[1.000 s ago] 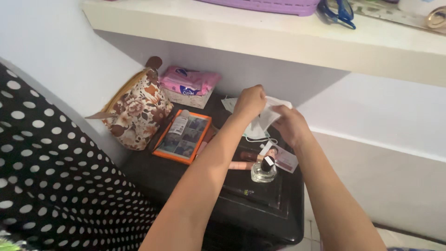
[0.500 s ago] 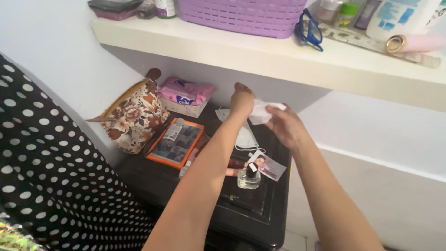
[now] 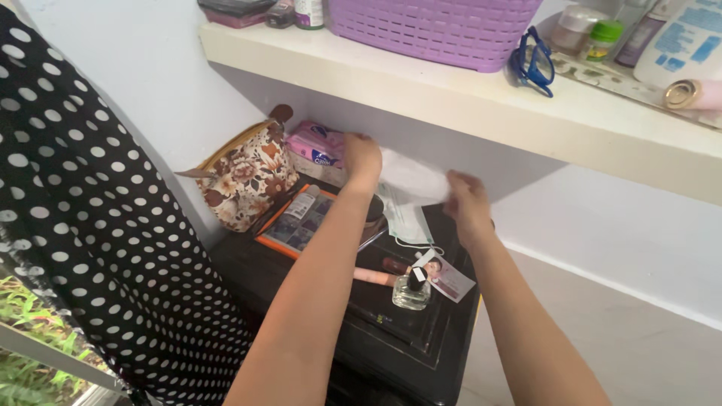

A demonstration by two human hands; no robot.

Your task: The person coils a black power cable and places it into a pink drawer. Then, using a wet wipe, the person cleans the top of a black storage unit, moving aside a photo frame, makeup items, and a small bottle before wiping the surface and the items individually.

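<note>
White tissue sheet is stretched flat between my 2 hands, above the back of the black bench and under the shelf. My left hand pinches its left edge; my right hand pinches the right. Unfolding looks complete; placing it remains. Below lie a face mask, perfume bottle and floral pouch.

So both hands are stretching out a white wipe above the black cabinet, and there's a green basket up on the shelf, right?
Not quite: the head view shows the basket on the shelf is purple, not green. The left hand and right hand do hold a white wipe spread above the black cabinet.
</note>
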